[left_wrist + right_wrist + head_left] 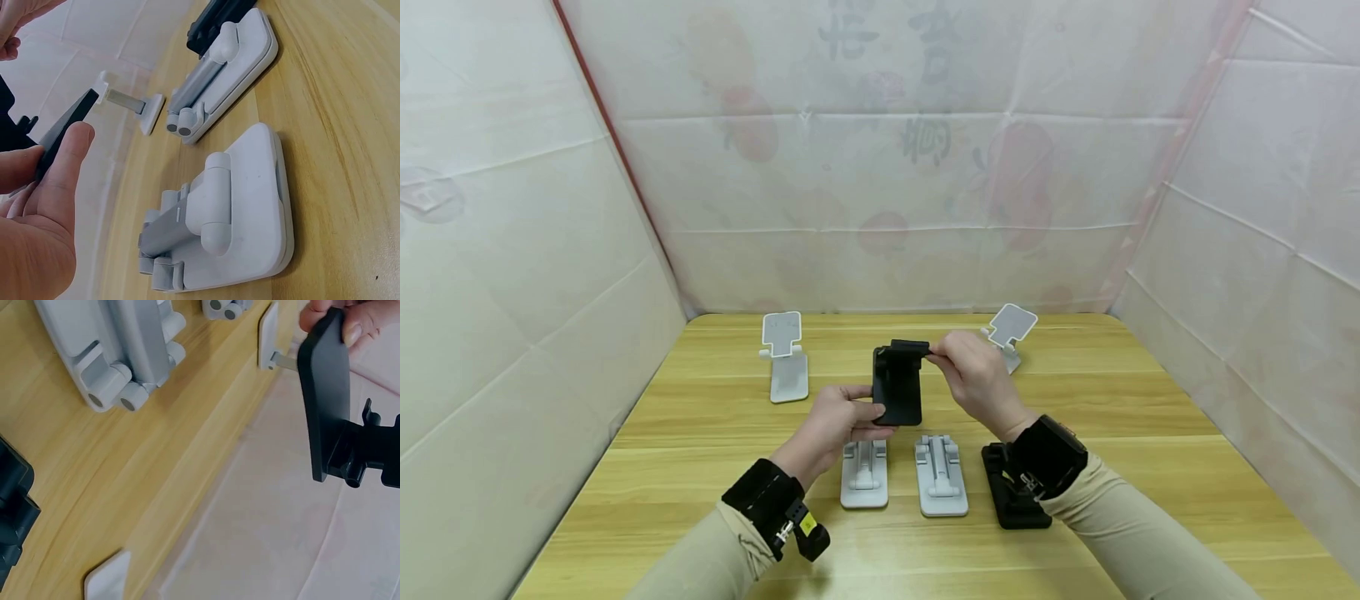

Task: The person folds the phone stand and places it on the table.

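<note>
Head view: a black phone stand [898, 387] is held above the middle of the wooden bench [1150, 433], clear of everything on it. The left hand [842, 423] grips its lower edge, thumb curled against the base plate; the right hand [973, 379] pinches its folded top piece between fingers and thumb. Open bench lies to both sides, up to the white sheeted walls. At the back stand two opened white stands, one at left [786, 358] and one at right [1009, 332] (partly hidden by the right hand). Below the hands lie two folded white stands [864, 475] [940, 477] side by side, and a folded black one [1011, 492] partly under the right wrist.

Left wrist view: the left thumb [65, 164] presses the black plate's edge. Just beside, both folded white stands [234, 219] lie flat on the bench, near each other but apart.

Right wrist view: the black stand [328, 400] hangs free over the bench edge, fingertips [359, 331] clamped on its end.
</note>
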`<action>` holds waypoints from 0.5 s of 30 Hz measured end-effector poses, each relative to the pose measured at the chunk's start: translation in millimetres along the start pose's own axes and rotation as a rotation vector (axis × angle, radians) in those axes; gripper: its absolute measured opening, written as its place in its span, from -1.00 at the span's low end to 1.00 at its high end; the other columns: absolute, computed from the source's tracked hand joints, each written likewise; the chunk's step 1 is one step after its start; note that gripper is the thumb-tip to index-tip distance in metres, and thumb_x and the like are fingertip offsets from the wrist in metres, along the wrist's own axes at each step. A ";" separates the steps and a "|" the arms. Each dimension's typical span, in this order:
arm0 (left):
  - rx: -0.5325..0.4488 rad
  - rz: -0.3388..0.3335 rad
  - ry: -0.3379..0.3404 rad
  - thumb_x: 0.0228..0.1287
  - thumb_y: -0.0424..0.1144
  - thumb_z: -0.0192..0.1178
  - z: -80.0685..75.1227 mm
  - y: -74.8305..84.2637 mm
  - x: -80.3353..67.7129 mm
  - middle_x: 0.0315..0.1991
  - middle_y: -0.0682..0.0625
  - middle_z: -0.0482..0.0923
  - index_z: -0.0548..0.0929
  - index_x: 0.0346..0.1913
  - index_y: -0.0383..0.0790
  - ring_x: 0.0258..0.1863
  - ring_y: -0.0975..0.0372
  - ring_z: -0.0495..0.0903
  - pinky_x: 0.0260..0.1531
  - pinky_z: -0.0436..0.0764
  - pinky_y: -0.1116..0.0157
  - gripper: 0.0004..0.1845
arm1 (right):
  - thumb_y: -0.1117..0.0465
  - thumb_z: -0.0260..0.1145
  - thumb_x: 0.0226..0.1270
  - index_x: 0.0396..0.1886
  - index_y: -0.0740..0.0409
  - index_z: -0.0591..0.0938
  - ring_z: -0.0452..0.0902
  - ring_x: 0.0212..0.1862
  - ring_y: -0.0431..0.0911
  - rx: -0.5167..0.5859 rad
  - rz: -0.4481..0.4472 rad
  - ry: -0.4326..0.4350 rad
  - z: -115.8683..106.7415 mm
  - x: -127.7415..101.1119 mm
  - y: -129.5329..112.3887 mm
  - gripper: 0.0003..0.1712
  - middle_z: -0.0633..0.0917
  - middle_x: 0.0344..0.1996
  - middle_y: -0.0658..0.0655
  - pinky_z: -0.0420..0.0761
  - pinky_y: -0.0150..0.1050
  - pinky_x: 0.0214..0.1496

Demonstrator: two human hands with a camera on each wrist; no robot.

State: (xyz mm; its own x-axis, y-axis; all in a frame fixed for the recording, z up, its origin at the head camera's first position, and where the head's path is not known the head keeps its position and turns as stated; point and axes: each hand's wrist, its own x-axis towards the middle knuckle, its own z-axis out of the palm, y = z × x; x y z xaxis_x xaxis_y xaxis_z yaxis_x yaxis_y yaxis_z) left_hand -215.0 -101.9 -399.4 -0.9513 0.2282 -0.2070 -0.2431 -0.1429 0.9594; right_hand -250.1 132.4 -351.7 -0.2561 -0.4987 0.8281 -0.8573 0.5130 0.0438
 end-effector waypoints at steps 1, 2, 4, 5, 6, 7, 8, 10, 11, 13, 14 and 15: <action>-0.006 -0.002 0.003 0.41 -0.50 0.18 -0.3 0.2 0.5 0.12 -0.44 0.61 0.44 0.38 -0.48 -0.09 -0.12 0.77 -0.07 0.80 0.13 -0.50 | 0.35 0.36 0.40 -0.27 0.21 0.56 0.48 -0.35 -0.03 -0.002 -0.005 0.002 0.7 -0.3 -0.2 -0.89 0.56 -0.41 0.11 0.55 -0.16 -0.30; -0.007 -0.003 0.003 0.41 -0.50 0.18 -0.4 0.6 0.4 0.13 -0.45 0.60 0.43 0.38 -0.48 -0.09 -0.12 0.77 -0.07 0.80 0.13 -0.49 | 0.39 0.40 0.34 -0.28 0.22 0.56 0.48 -0.36 -0.03 -0.003 -0.012 0.005 1.4 -0.7 -0.4 -0.86 0.55 -0.42 0.11 0.54 -0.16 -0.32; -0.015 -0.005 0.006 0.40 -0.50 0.19 -0.8 1.0 0.9 0.14 -0.44 0.59 0.43 0.38 -0.48 -0.10 -0.11 0.77 -0.06 0.80 0.12 -0.49 | 0.44 0.42 0.29 -0.29 0.22 0.56 0.47 -0.37 -0.04 0.001 -0.024 0.007 2.4 -1.4 -1.1 -0.83 0.55 -0.43 0.10 0.54 -0.17 -0.33; -0.021 -0.007 0.011 0.40 -0.50 0.19 -1.0 1.2 1.1 0.15 -0.45 0.59 0.44 0.38 -0.47 -0.10 -0.11 0.77 -0.06 0.80 0.12 -0.49 | 0.45 0.43 0.27 -0.28 0.22 0.56 0.47 -0.37 -0.04 0.005 -0.029 0.008 3.0 -1.9 -1.5 -0.81 0.55 -0.43 0.10 0.53 -0.18 -0.33; -0.026 -0.009 0.014 0.39 -0.50 0.20 -1.1 1.5 1.1 0.16 -0.44 0.59 0.44 0.37 -0.47 -0.10 -0.11 0.77 -0.06 0.80 0.11 -0.49 | 0.46 0.44 0.25 -0.29 0.22 0.55 0.46 -0.37 -0.04 0.006 -0.035 0.007 3.7 -2.3 -1.8 -0.80 0.54 -0.43 0.09 0.53 -0.18 -0.34; -0.032 -0.010 0.015 0.39 -0.51 0.20 -1.3 1.5 1.4 0.16 -0.45 0.58 0.45 0.37 -0.47 -0.10 -0.11 0.77 -0.06 0.80 0.11 -0.49 | 0.46 0.43 0.26 -0.29 0.22 0.55 0.46 -0.37 -0.05 0.006 -0.040 0.002 4.0 -2.5 -2.2 -0.80 0.54 -0.44 0.09 0.53 -0.18 -0.34; -0.037 -0.008 0.015 0.38 -0.51 0.20 -1.4 1.8 1.1 0.16 -0.44 0.58 0.45 0.37 -0.47 -0.10 -0.11 0.77 -0.06 0.80 0.11 -0.49 | 0.46 0.43 0.26 -0.29 0.22 0.55 0.47 -0.37 -0.05 0.008 -0.043 -0.001 4.4 -2.8 -2.5 -0.80 0.55 -0.43 0.08 0.54 -0.19 -0.34; -0.049 -0.005 0.013 0.38 -0.51 0.20 -1.5 2.1 0.7 0.16 -0.45 0.58 0.46 0.36 -0.47 -0.09 -0.12 0.77 -0.06 0.79 0.10 -0.50 | 0.46 0.42 0.27 -0.29 0.22 0.56 0.49 -0.36 -0.05 0.011 -0.045 -0.008 5.1 -3.3 -3.1 -0.82 0.57 -0.42 0.08 0.56 -0.18 -0.34; -0.055 -0.002 0.011 0.38 -0.51 0.20 -1.6 2.4 0.2 0.17 -0.46 0.57 0.46 0.36 -0.48 -0.09 -0.12 0.77 -0.05 0.79 0.10 -0.50 | 0.45 0.41 0.28 -0.30 0.22 0.56 0.50 -0.35 -0.05 0.011 -0.045 -0.014 5.5 -3.8 -3.3 -0.82 0.58 -0.42 0.07 0.57 -0.19 -0.34; -0.067 0.003 0.004 0.38 -0.52 0.20 -1.5 3.2 -0.9 0.18 -0.46 0.56 0.46 0.36 -0.48 -0.08 -0.12 0.76 -0.04 0.79 0.10 -0.50 | 0.43 0.39 0.32 -0.31 0.21 0.56 0.51 -0.35 -0.05 0.009 -0.046 -0.021 6.2 -4.7 -3.5 -0.85 0.59 -0.42 0.07 0.58 -0.19 -0.34; -0.072 0.005 0.002 0.38 -0.52 0.20 -1.5 3.7 -1.5 0.18 -0.47 0.56 0.46 0.36 -0.48 -0.07 -0.12 0.76 -0.04 0.79 0.11 -0.50 | 0.43 0.39 0.33 -0.32 0.21 0.56 0.52 -0.36 -0.05 0.010 -0.045 -0.023 6.5 -5.2 -3.7 -0.85 0.59 -0.43 0.07 0.58 -0.20 -0.35; -0.077 0.007 0.001 0.38 -0.52 0.19 -1.5 4.3 -2.1 0.19 -0.47 0.55 0.46 0.36 -0.49 -0.07 -0.13 0.76 -0.04 0.79 0.10 -0.50 | 0.42 0.38 0.34 -0.32 0.21 0.55 0.52 -0.36 -0.05 0.010 -0.044 -0.026 6.9 -5.7 -3.9 -0.86 0.58 -0.43 0.06 0.58 -0.20 -0.36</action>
State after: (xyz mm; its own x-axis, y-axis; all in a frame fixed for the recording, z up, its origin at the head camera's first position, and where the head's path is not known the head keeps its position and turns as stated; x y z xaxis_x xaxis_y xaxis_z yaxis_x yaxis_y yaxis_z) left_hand -214.4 -104.4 -395.1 -0.9532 0.2263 -0.2005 -0.2502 -0.2182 0.9433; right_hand -248.4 128.4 -360.5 -0.2292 -0.5389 0.8106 -0.8723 0.4832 0.0746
